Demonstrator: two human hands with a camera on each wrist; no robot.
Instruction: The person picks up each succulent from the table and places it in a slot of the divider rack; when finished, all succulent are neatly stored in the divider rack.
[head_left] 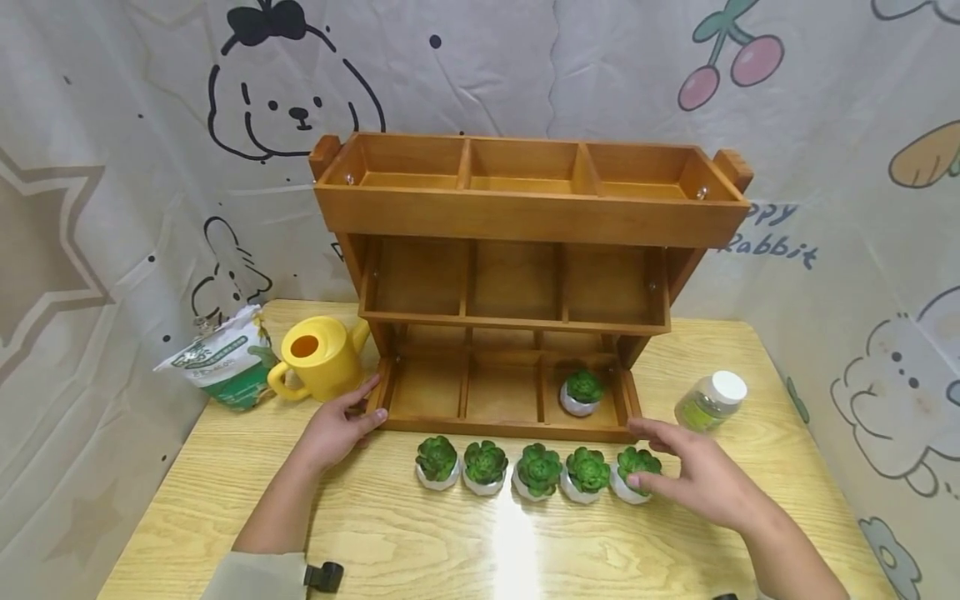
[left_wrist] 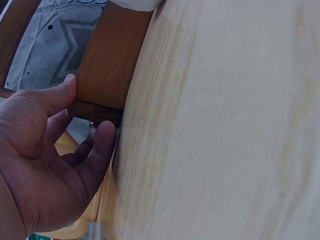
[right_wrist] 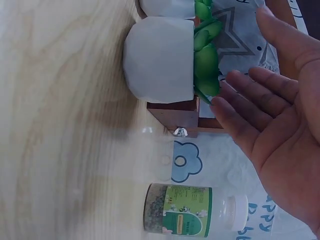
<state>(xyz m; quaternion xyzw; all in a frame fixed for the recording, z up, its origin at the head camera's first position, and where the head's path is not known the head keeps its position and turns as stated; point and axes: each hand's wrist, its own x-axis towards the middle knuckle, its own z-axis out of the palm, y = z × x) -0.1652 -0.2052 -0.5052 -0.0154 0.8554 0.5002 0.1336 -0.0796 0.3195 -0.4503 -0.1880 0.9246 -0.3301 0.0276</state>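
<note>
A three-tier wooden planter rack [head_left: 525, 215] stands at the back of the table, each tier split into three compartments. My left hand [head_left: 337, 429] grips the front left corner of its bottom tray [left_wrist: 107, 65], thumb on the front board and fingers around the side. One potted succulent [head_left: 583, 387] sits in the bottom tray's right compartment. Several more in white pots line up before the rack. My right hand [head_left: 701, 475] is at the rightmost potted succulent [head_left: 630, 492], fingers extended and spread. In the right wrist view its fingertips are right beside the green leaves [right_wrist: 207, 70].
A yellow watering can [head_left: 330, 362] stands left of the rack, with a white and green bag [head_left: 225, 358] beside it. To the right is a clear jar [head_left: 708, 402] with a white lid and green label. Patterned cloth [head_left: 480, 67] hangs behind and at the sides.
</note>
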